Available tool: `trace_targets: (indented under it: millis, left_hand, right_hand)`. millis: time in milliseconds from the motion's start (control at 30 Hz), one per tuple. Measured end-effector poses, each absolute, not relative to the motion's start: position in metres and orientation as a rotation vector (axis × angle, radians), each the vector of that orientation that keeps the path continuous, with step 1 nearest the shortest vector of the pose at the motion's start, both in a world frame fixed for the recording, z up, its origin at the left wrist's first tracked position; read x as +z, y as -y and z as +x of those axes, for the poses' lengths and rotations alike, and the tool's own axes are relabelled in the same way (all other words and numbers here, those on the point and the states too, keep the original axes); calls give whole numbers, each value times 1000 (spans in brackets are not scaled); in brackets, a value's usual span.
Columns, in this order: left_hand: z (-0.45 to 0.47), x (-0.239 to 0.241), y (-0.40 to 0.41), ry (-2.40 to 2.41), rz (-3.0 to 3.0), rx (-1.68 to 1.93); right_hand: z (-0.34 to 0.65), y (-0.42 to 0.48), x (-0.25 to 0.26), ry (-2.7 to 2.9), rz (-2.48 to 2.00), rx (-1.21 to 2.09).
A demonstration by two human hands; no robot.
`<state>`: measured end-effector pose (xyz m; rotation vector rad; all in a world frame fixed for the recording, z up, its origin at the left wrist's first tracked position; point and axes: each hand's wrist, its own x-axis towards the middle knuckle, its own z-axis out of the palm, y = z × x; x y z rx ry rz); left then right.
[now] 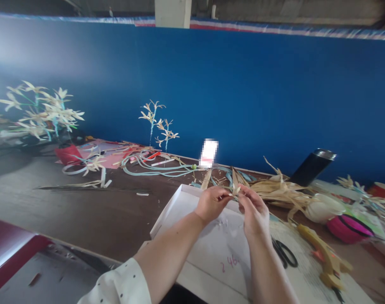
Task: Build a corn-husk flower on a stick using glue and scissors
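Over the white box lid [171, 207], my left hand [213, 205] and my right hand [254, 209] meet, both with fingers pinched. Between the fingertips is a small pale husk flower [235, 191], which both hands grip; its lower part is hidden by the fingers. A bundle of dried husks [265, 189] lies just beyond my right hand. Beneath my right forearm, black-handled scissors [286, 254] partly show. To their right rests a yellow glue gun [322, 255] on printed paper.
Finished-looking husk flowers [53, 109] stand at the left near a red pot [68, 155]. Pale blue cords [154, 172] lie at the back. A black thermos [313, 166] leans at the right, behind a pink pouch [349, 229]. A blue wall [243, 93] bounds the table.
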<state>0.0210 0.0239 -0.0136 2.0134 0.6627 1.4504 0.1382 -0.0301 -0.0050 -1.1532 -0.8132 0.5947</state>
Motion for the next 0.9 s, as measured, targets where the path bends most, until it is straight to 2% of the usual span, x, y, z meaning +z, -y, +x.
trace_targets:
  millis: [233, 900]
  left_hand:
    - [22, -17, -25, -693, 2032, 1437]
    - [22, -15, -23, -712, 2000, 1462]
  right_hand:
    - [135, 31, 0, 807, -1107, 688]
    - [139, 27, -9, 792, -1093, 647]
